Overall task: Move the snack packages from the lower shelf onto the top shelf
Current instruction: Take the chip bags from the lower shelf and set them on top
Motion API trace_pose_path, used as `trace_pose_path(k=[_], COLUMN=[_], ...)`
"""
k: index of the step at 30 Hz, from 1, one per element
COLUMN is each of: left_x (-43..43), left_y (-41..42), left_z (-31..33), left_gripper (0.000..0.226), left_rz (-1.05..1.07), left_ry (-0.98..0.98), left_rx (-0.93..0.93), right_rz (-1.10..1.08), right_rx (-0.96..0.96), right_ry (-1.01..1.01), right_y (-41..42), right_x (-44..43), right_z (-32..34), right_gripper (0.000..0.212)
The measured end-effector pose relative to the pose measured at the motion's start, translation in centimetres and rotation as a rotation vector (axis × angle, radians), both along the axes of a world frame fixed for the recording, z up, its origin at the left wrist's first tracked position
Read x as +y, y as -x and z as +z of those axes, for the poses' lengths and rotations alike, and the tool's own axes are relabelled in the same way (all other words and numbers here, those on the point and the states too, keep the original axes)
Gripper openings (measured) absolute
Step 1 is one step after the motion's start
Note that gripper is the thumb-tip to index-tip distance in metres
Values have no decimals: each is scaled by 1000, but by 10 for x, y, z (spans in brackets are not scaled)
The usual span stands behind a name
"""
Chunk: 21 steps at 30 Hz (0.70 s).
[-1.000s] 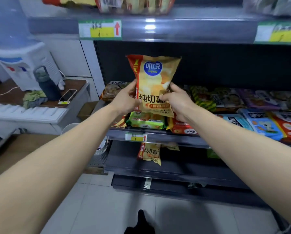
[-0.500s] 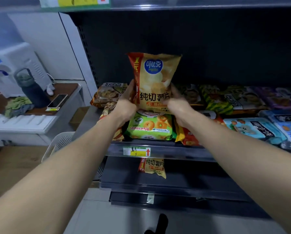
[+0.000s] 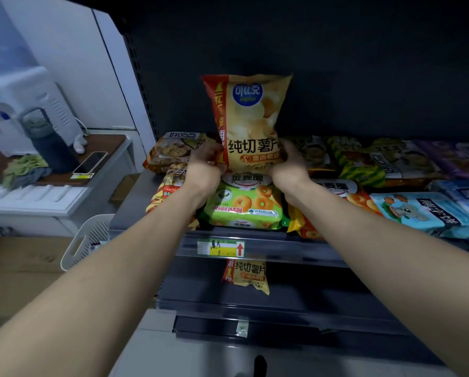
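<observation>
down and back has gone the yellow chip bag (image 3: 248,123) over the last second; it was held out in front of the stocked shelf (image 3: 282,250) and now stands upright in the centre of the frame, its bottom edge sunk just behind the green ring-snack pack (image 3: 243,205); whether it already rests on the shelf or on the packs behind cannot be told, since the hands and the green pack hide its base; the left hand (image 3: 204,165) has slid to the bag's lower left corner and grips it with curled fingers; the right hand (image 3: 289,163) holds the lower right edge the same way, so both are closed on the bag and neither has let go; the higher shelf edge that showed at the top of the frame a second ago is out of view now; this looks like the setting-down of this bag, nearly done, with only the release left; a second chip bag (image 3: 245,276) of the same kind hangs over the front of the lower shelf (image 3: 309,300), below the price label (image 3: 220,248) at lower centre, so at least one more package likely waits to be moved.
</observation>
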<state>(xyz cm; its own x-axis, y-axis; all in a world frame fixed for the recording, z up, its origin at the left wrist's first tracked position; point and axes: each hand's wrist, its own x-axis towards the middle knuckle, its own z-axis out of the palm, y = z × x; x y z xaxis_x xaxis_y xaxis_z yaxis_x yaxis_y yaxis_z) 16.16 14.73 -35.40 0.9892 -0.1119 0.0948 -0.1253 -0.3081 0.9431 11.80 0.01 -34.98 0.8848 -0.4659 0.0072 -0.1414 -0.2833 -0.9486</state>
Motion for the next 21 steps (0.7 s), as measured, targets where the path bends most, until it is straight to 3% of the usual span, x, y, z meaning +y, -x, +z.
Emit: trace_pose_path(k=[9,16,21], left_x=[-11,-15,-15], left_y=[-9,-9,-14], left_z=[7,9,11], left_gripper=[44,66,68], left_rz=[27,-76,-80], left_ry=[-219,-500,-565], left_rx=[49,67,70], right_rz=[73,77,44], right_rx=[96,140,130], right_ry=[90,130,179], right_y=[-22,-21,-29], right_x=[2,-4,-8], right_z=[-5,-11,-12], right_gripper=[63,85,82])
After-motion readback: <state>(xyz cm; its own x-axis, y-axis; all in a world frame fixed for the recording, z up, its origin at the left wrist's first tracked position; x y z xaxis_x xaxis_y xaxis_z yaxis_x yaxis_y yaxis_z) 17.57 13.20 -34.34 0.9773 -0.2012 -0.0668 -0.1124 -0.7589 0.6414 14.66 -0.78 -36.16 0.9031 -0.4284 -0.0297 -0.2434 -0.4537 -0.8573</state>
